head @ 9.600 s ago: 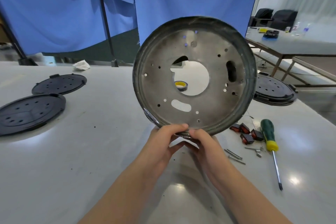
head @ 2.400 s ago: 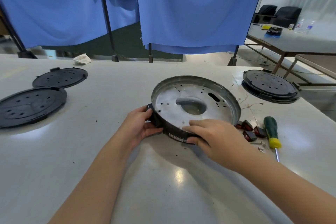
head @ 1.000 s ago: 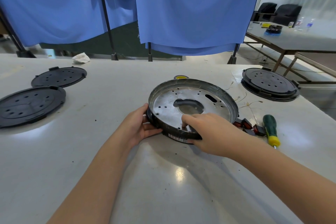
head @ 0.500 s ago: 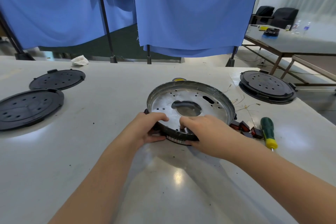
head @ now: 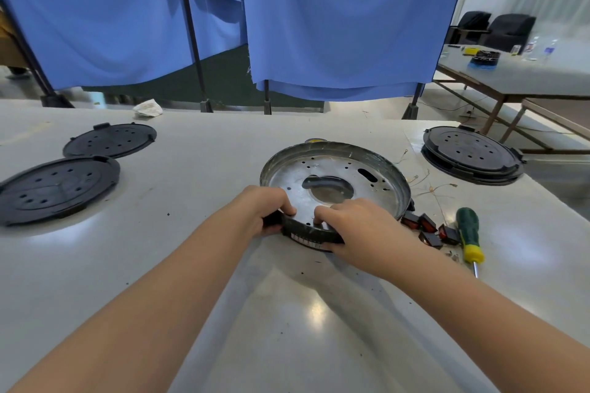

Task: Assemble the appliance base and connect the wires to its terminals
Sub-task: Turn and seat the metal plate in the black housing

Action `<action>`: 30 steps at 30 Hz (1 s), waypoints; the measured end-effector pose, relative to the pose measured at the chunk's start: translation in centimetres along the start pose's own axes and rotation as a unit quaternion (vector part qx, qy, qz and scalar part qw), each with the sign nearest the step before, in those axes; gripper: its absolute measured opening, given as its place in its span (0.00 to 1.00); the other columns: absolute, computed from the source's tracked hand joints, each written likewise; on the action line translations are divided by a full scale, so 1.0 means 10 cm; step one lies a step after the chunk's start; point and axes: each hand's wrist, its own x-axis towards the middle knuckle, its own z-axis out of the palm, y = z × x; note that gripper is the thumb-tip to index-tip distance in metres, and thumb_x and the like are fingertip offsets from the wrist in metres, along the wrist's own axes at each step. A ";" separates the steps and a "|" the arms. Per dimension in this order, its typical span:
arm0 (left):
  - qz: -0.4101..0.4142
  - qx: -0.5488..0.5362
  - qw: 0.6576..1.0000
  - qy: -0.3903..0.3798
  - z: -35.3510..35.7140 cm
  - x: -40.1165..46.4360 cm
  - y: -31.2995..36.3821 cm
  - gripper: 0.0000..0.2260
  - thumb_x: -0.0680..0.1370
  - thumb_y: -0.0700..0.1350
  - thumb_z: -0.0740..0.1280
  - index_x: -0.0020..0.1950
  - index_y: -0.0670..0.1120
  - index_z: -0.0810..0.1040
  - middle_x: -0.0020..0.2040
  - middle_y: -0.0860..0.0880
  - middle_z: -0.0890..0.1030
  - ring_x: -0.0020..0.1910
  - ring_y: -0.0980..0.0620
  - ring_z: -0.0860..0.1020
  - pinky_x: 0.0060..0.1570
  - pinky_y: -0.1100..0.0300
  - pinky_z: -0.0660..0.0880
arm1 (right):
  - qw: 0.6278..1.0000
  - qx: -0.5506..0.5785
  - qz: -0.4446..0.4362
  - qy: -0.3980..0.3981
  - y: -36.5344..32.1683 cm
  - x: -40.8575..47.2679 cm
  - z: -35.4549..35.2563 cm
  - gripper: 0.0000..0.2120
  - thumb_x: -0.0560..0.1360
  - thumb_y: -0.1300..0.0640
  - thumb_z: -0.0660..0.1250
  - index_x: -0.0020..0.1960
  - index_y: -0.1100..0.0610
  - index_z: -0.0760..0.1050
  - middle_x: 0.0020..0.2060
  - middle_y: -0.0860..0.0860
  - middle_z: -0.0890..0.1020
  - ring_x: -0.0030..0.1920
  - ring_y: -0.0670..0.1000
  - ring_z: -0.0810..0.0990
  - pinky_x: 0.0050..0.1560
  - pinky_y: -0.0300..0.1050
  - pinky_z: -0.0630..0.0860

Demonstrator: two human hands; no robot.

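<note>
Flat now, round perforated metal base (head: 367, 169), both hands on its black rim.

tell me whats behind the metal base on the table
Just past the far rim of the metal base, a sliver of a yellow tape roll shows. The rim covers the rest of it. Beyond that is bare table.

base (head: 367, 169) mid-table — hands (head: 268, 210) on near rim | screwdriver (head: 467, 233) right | lids (head: 60, 188) left
</note>
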 end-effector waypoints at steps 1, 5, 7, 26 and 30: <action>-0.005 0.003 1.000 -0.003 0.00 0.00 0.01 0.07 0.73 0.30 0.68 0.41 0.39 0.72 0.33 0.43 0.75 0.32 0.48 0.76 0.43 0.55 0.80 | 1.000 -0.004 0.003 0.002 0.00 0.00 0.00 0.13 0.77 0.49 0.64 0.59 0.50 0.70 0.48 0.47 0.79 0.48 0.52 0.75 0.48 0.46 0.68; -0.039 0.001 0.999 -0.010 0.00 0.00 0.04 0.08 0.74 0.30 0.67 0.40 0.38 0.70 0.35 0.43 0.72 0.35 0.46 0.73 0.43 0.55 0.77 | 0.999 -0.040 0.016 0.005 -0.03 -0.03 0.01 0.17 0.76 0.45 0.65 0.63 0.48 0.70 0.54 0.47 0.77 0.57 0.51 0.73 0.63 0.45 0.64; -0.054 -0.003 0.998 -0.011 0.02 0.01 0.06 0.07 0.74 0.30 0.66 0.40 0.38 0.70 0.35 0.43 0.72 0.34 0.46 0.72 0.37 0.56 0.73 | 0.999 -0.041 0.028 0.011 -0.04 -0.09 0.01 0.22 0.74 0.41 0.66 0.66 0.47 0.70 0.63 0.47 0.72 0.65 0.52 0.67 0.69 0.45 0.57; -0.024 0.091 0.996 -0.004 0.05 -0.09 0.79 0.03 0.74 0.32 0.63 0.43 0.38 0.72 0.40 0.43 0.73 0.39 0.47 0.72 0.37 0.55 0.73 | 0.962 0.183 0.201 0.030 -0.15 -0.58 0.31 0.13 0.75 0.43 0.62 0.54 0.47 0.79 0.42 0.43 0.77 0.44 0.45 0.75 0.46 0.41 0.74; -0.026 0.105 0.994 0.005 0.08 -0.08 0.87 0.02 0.73 0.33 0.62 0.41 0.38 0.72 0.38 0.44 0.72 0.38 0.47 0.71 0.36 0.56 0.72 | 0.924 0.222 0.308 0.051 -0.16 -0.29 0.40 0.17 0.76 0.44 0.63 0.62 0.46 0.77 0.50 0.46 0.81 0.52 0.50 0.78 0.51 0.43 0.74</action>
